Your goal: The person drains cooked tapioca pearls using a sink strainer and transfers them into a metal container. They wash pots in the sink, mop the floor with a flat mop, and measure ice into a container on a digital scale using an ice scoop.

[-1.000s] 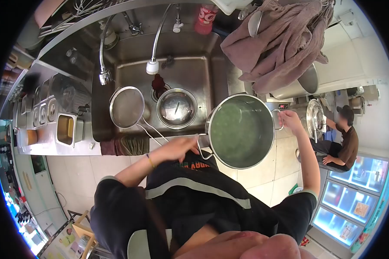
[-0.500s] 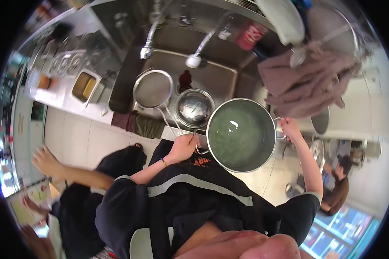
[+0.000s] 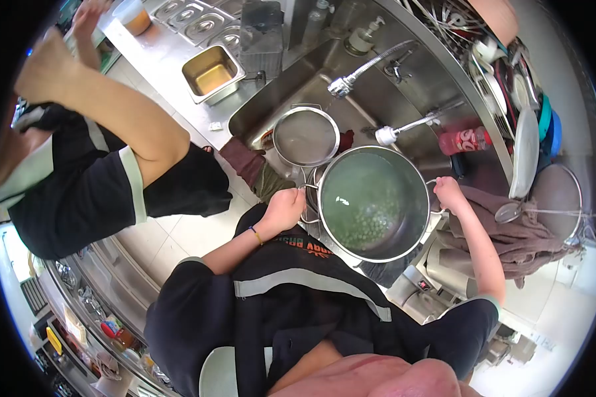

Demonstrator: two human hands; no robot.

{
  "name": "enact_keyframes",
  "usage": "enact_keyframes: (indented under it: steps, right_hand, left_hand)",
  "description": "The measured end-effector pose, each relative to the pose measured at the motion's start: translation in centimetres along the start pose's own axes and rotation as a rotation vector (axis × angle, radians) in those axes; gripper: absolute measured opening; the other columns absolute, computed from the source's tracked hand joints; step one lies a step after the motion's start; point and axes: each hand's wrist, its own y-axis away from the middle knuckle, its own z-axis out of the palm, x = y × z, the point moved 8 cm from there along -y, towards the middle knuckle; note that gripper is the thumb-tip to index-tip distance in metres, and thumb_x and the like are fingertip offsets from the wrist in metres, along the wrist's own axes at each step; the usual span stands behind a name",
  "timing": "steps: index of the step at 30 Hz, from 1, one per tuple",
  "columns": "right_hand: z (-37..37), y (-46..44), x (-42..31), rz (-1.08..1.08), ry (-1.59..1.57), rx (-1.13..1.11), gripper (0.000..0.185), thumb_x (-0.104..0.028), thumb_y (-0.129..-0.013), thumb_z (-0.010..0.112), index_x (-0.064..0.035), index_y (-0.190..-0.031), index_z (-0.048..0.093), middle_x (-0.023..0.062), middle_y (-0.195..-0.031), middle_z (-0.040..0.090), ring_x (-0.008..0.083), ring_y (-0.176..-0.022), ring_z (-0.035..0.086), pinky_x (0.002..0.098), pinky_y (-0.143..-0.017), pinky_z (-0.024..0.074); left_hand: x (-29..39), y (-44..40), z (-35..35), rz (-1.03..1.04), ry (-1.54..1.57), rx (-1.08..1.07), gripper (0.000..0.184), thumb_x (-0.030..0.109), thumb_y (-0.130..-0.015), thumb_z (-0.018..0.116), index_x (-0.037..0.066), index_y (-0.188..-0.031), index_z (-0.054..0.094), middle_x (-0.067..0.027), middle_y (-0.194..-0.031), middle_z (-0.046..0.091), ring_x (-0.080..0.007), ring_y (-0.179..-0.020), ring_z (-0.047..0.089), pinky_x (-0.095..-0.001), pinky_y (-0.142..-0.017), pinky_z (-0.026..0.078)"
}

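Between my two hands hangs a large metal pot [image 3: 422, 228] of cloudy greenish liquid, with small pale pieces [image 3: 375, 221] gathered low in it. My left hand [image 3: 286, 210] is closed round its left handle, and my right hand [image 3: 449, 193] grips the handle on the other side. Just beyond the pot, in the sink, a round mesh strainer [image 3: 304, 137] sits over something I cannot fully see. Its wire handle runs back near my left hand. The pot covers whatever lies behind its far left rim.
Two spray faucets [image 3: 385, 135] reach over the steel sink [image 3: 265, 92]. A red-pink bottle [image 3: 465, 141] stands at its right. Brown cloths [image 3: 510, 231] hang at right. At left a co-worker's arm [image 3: 126, 112] reaches near a metal pan [image 3: 212, 73] on the counter.
My view and body have turned relative to the sink, with the pot held in both hands. The pot's near side now lies close to a steel appliance. The co-worker's arm appears larger and nearer.
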Motion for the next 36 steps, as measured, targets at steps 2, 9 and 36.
enact_keyframes:
  steps: [2, 9, 36]
  right_hand:
    - [0.8, -3.0, -0.4, -0.067, 0.086, -0.074, 0.041, -0.018, -0.092, 0.033, 0.0082, -0.068, 0.054, 0.0243, -0.055, 0.054, 0.0360, -0.046, 0.056, 0.0443, -0.047, 0.0445]
    - [3.1, -9.1, -1.5, -0.119, 0.407, -0.427, 0.037, -0.017, -0.090, 0.034, 0.0092, -0.074, 0.054, 0.0234, -0.052, 0.052, 0.0350, -0.041, 0.054, 0.0436, -0.044, 0.0452]
    - [3.9, -11.7, -6.3, -0.014, 0.748, -0.680, 0.017, 0.001, -0.074, 0.046, 0.0065, -0.077, 0.062, 0.0206, -0.060, 0.058, 0.0296, -0.059, 0.061, 0.0431, -0.053, 0.0510]
  left_hand:
    - [-1.0, -0.7, -0.5, -0.016, 0.015, 0.021, 0.046, 0.028, -0.091, 0.037, -0.003, -0.063, 0.055, -0.0166, -0.053, 0.052, -0.0277, -0.051, 0.057, -0.0383, -0.057, 0.044]
    - [-4.2, -2.3, -1.3, -0.248, 0.127, -0.034, 0.043, 0.025, -0.090, 0.035, -0.003, -0.065, 0.056, -0.0192, -0.063, 0.058, -0.0342, -0.063, 0.058, -0.0416, -0.065, 0.044]
    - [-9.7, -4.2, 0.9, -0.428, 0.382, -0.091, 0.038, 0.029, -0.090, 0.039, 0.001, -0.065, 0.049, -0.0057, -0.058, 0.048, -0.0161, -0.049, 0.049, -0.0307, -0.048, 0.042]
